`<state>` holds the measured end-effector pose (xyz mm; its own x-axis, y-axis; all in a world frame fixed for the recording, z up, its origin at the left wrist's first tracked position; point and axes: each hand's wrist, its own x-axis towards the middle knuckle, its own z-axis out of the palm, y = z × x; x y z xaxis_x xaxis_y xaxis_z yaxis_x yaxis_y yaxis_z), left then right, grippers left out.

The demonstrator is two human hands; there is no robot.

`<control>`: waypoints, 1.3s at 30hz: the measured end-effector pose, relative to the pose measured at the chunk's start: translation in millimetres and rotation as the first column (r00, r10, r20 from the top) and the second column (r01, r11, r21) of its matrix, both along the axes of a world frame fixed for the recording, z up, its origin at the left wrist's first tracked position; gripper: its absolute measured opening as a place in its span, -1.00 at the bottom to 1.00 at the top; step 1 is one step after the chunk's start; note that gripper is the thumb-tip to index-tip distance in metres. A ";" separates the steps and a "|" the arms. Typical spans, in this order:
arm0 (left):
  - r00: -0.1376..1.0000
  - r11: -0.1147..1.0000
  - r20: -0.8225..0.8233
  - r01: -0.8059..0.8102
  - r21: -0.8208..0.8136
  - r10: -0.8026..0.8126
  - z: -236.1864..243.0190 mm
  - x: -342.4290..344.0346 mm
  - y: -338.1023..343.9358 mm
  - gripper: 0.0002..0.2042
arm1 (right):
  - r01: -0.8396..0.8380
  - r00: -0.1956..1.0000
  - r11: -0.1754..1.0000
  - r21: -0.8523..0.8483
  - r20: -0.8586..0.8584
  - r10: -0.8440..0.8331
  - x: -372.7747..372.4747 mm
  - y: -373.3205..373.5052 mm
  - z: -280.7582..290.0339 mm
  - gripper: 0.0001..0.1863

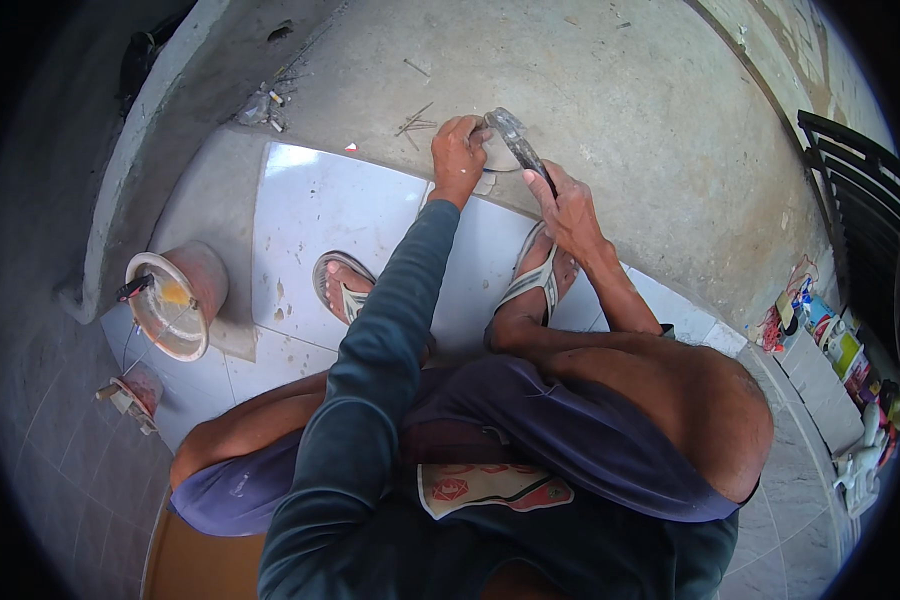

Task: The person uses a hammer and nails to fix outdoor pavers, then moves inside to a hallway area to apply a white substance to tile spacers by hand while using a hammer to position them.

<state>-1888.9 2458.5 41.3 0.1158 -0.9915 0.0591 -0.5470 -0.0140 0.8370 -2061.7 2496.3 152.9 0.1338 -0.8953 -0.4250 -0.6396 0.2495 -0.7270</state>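
My right hand (570, 215) is closed round the handle of a hammer (519, 146). The hammer's head is at the fingertips of my left hand (458, 158), just above the floor. Those left fingers are pinched together, and whatever is between them is too small to make out. Below the hammer lies a pale rounded piece (504, 157), partly covered by the tool. Small tile chips (485, 183) rest beside my left hand, at the edge of the white tiles (335, 205). Several thin nails (413, 120) are scattered on the concrete to the left of that hand.
My sandalled feet stand on the tiles on either side of my left forearm. A dirty bucket (183, 300) stands at the left, with a smaller container (138, 390) nearer. Litter (262, 107) lies by the low wall. Bottles and packets (840, 350) crowd the right side, near a black rack (855, 190).
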 end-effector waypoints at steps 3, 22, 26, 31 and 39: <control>1.000 1.000 -0.007 0.004 0.009 -0.004 0.1 -1.2 -0.9 -0.89 | 0.132 0.984 0.976 -0.171 0.142 -0.108 3.4 14.7 6.7 -0.62; 0.514 0.834 -0.707 -0.031 0.552 0.486 33.4 -2.0 -7.2 -0.83 | 0.362 0.914 0.929 0.075 0.165 -0.370 -8.2 23.0 8.7 -0.61; 0.122 0.822 -0.828 0.114 0.559 0.547 40.5 8.7 -16.7 -0.77 | 0.383 0.890 0.922 0.065 0.240 -0.387 -9.6 17.7 13.8 -0.64; -0.103 0.838 -0.838 0.189 0.512 0.535 44.5 10.2 -24.8 -0.74 | 0.398 0.888 0.916 0.054 0.230 -0.399 -5.1 11.3 21.5 -0.60; -0.002 0.825 -0.833 0.142 0.547 0.553 44.8 9.1 -19.8 -0.74 | 0.287 0.945 0.958 -0.011 0.169 -0.281 0.6 5.9 29.0 -0.60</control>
<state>-1879.8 2438.7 86.1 -0.0830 -0.7610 -0.6434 0.8278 -0.4121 0.3806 -2061.0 2502.2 181.9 -0.0625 -0.9202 -0.3864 -0.4170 0.3759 -0.8276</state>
